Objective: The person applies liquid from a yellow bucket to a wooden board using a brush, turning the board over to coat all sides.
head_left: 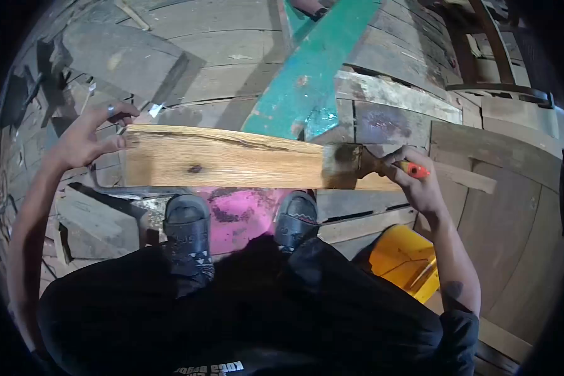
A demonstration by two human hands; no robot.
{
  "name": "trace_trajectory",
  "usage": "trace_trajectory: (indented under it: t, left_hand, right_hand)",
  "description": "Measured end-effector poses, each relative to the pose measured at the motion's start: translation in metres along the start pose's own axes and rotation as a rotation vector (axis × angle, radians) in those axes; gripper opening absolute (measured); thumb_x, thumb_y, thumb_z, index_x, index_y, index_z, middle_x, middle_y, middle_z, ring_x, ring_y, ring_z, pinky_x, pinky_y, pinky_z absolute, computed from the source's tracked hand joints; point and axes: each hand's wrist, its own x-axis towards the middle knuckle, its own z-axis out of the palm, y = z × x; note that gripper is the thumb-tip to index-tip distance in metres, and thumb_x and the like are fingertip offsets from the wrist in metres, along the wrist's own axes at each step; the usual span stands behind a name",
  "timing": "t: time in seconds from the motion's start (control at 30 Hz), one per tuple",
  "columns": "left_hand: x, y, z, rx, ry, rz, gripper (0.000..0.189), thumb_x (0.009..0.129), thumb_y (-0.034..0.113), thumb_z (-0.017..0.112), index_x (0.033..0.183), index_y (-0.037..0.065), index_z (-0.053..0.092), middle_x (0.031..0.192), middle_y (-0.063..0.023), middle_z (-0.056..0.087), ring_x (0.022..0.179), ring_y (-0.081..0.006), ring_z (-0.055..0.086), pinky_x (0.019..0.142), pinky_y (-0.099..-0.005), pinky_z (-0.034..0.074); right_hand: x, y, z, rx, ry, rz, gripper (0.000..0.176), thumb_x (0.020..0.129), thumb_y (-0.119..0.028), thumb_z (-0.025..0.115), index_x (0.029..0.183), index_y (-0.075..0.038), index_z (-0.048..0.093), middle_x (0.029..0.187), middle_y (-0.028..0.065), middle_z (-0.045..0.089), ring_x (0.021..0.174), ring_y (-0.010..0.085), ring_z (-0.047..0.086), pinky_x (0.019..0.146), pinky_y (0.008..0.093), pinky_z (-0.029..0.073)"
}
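Board (250,160): held out in front of the person, over the floor and the sandals; long axis left to right across the view, grain along it, broad face up. Knot (196,168) in its left part, dark streak along the far edge.
Left hand (84,141): grasping the board's left end, thumb at the end, fingers curled by the far corner.
Right hand (415,178): closed round the brush, beside the board's right end; whether it also grips the board, cannot tell.
Brush (368,164): bristles on the board's right part, pointing left; red-orange handle to the right, roughly in line with the board.
Beyond: green plank (313,69), slanting away to the upper right; thick wooden block (122,59) at upper left.
Near side: two dark sandals (188,225) on the feet, pink panel (238,216) showing between them.
Right: yellow container (404,260) near the right forearm; wooden panels (504,213) farther out.
In the way: brush and right hand cover part of the board's right end; sandals close below its near edge.
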Motion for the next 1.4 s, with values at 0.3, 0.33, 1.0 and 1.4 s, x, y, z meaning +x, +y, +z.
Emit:
trace_trajectory:
  t: [0.3,0.33,1.0,1.4]
  left_hand:
    - [0.005,0.018,0.01,-0.025,0.037,-0.12,0.088,0.077,0.072,0.068,0.126,0.0,0.059,0.115,-0.0123,0.062,0.109,-0.024,0.059,0.1,-0.0392,0.043]
    - [0.004,0.019,0.011,-0.031,0.07,-0.132,0.086,0.076,0.068,0.07,0.127,-0.001,0.059,0.113,-0.0123,0.063,0.107,-0.0235,0.06,0.097,-0.0388,0.044]
    - [-0.005,0.022,0.01,0.093,0.068,-0.168,0.096,0.073,0.077,0.069,0.128,-0.001,0.058,0.115,-0.0132,0.059,0.11,-0.0257,0.057,0.102,-0.0408,0.04]
    - [-0.008,0.02,0.008,0.101,0.094,-0.13,0.079,0.086,0.067,0.064,0.127,0.0,0.059,0.119,-0.0125,0.059,0.113,-0.0252,0.055,0.103,-0.0394,0.039]
  right_hand:
    - [-0.036,0.096,-0.067,-0.069,0.264,0.273,0.018,0.091,-0.015,0.069,0.101,-0.001,0.072,0.089,0.0076,0.074,0.086,0.0119,0.067,0.08,0.0282,0.052]
    - [-0.04,0.103,-0.073,-0.103,0.282,0.283,0.018,0.091,-0.015,0.069,0.102,-0.001,0.072,0.089,0.0076,0.074,0.086,0.0117,0.067,0.079,0.0281,0.052]
    - [-0.066,0.169,-0.102,-0.646,0.409,0.279,0.026,0.086,-0.024,0.068,0.107,-0.012,0.075,0.094,0.0209,0.073,0.09,0.0415,0.069,0.08,0.0445,0.056]
    - [-0.055,0.15,-0.074,-0.441,0.375,-0.04,0.011,0.083,-0.018,0.071,0.085,-0.007,0.068,0.082,0.0158,0.068,0.073,0.035,0.065,0.063,0.0429,0.05]
